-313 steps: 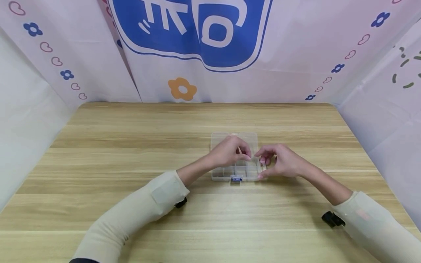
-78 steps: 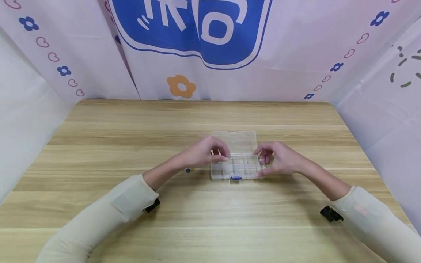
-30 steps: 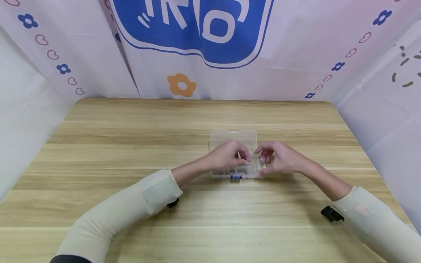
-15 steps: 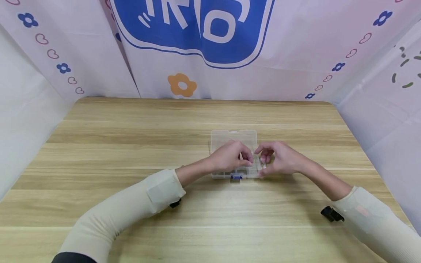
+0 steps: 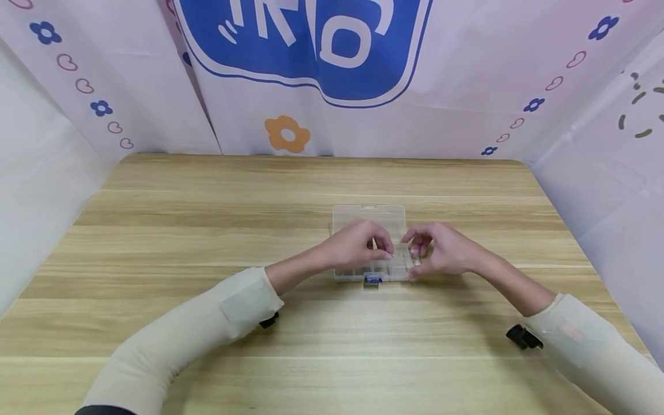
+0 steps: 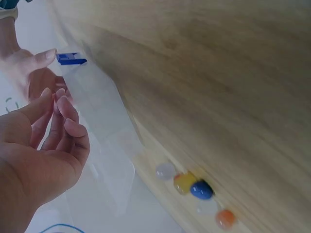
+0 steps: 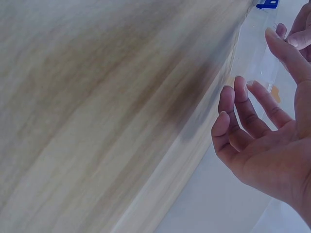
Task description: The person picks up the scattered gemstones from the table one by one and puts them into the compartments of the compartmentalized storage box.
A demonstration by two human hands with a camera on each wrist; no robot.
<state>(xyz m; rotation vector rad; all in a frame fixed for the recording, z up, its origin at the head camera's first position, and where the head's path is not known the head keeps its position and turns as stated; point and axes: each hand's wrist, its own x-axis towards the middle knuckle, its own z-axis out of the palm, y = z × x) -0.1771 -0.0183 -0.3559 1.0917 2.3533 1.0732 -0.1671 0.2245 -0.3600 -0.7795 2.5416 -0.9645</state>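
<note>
In the head view a clear plastic compartment box [image 5: 398, 266] lies with its lid [image 5: 344, 214] folded back. A blue clasp [image 5: 372, 280] sits on its front edge. My right hand [image 5: 442, 249] holds the box's right side, thumb at the front corner and index finger near the hinge. Over the compartments, my left hand [image 5: 359, 245] brings thumb and fingertips together. A tiny reddish thing [image 6: 53, 96] shows between them in the left wrist view, too small to name. My left hand covers several compartments.
In the left wrist view several glossy round beads, among them a blue one [image 6: 201, 190], a yellow one [image 6: 183, 183] and an orange one [image 6: 225, 219], lie on the wooden table [image 6: 209, 73]. A printed cloth backdrop [image 5: 456, 92] hangs behind the table.
My left hand went from the box's left part to its right compartments, then drew back slightly left within the last half second. My right hand stays at the box's right side.
</note>
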